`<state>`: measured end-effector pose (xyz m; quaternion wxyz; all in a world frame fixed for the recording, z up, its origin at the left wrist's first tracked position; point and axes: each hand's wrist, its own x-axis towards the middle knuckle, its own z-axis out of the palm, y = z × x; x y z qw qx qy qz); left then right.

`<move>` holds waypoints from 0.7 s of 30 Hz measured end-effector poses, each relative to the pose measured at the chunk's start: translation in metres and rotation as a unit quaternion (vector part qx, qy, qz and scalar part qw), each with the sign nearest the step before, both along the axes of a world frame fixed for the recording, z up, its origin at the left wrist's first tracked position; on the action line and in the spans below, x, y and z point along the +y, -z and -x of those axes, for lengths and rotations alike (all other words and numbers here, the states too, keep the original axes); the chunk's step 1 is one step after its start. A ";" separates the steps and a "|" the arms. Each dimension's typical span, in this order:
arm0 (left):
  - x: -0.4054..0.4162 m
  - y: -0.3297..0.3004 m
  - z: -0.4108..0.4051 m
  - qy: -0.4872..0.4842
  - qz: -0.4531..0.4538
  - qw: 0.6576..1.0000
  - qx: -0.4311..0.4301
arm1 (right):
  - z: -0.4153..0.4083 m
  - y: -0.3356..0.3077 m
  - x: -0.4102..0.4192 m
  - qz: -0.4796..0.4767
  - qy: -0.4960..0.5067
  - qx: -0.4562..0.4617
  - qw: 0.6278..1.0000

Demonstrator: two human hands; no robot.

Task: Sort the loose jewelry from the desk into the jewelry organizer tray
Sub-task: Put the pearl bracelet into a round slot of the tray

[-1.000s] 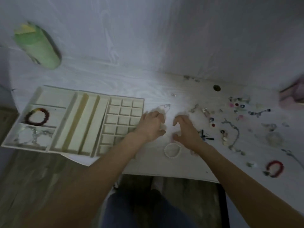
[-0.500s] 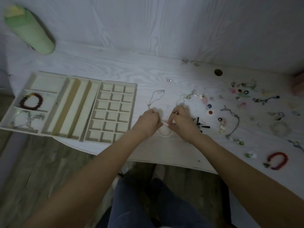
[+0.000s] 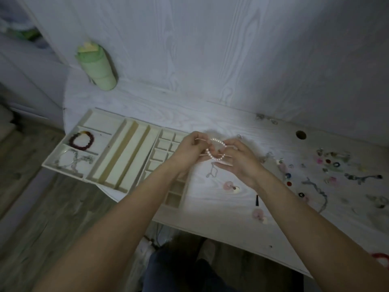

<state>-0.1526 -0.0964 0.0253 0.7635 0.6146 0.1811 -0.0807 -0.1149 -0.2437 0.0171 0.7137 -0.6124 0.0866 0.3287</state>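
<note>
Green bottle [image 3: 96,67]: one, standing at the far left of the surface [image 3: 221,125], well apart from the work.
Organizer tray [image 3: 126,131]: one, lying on the left of the surface; its big left compartments are holding one dark red beaded bracelet [image 3: 81,140] and, in the compartment nearer the person, one silvery chain [image 3: 72,160]; the long middle slots and the visible small square cells are looking bare.
Change: half a second ago the pearl bracelet [image 3: 215,149] was lying on the surface under both hands; now it is being held up in the air, over the tray's right edge. That is suggesting the pickup is done and the carry to a compartment is coming next.
Left hand [image 3: 188,151]: its grip is pinching the left side of the pearl bracelet.
Right hand [image 3: 240,160]: fingers are curling on the bracelet's right side, stretching the loop open between the two hands.
Loose jewelry: one thin chain [image 3: 211,171] is lying just below the hands; two pink flower pieces [image 3: 230,186] are lying nearer the front edge; many small beads and cords are sitting scattered to the right, too blurred to count; one red bracelet [image 3: 381,258] is showing at the far right edge.
</note>
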 end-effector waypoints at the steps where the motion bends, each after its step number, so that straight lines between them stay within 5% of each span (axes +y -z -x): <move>1: 0.009 -0.006 0.000 -0.030 0.013 0.999 0.005 | -0.003 -0.004 0.010 -0.021 -0.004 0.010 1.000; 11: 0.163 -0.021 0.037 -0.139 -0.187 0.972 0.035 | 0.003 -0.024 0.176 -0.002 -0.136 -0.097 0.986; 17: 0.254 0.000 0.062 -0.141 -0.158 0.968 0.138 | 0.018 0.004 0.283 0.152 -0.207 -0.273 0.927; 21: 0.287 0.018 0.068 -0.141 -0.143 0.967 0.155 | 0.023 0.027 0.327 0.236 -0.256 -0.306 0.886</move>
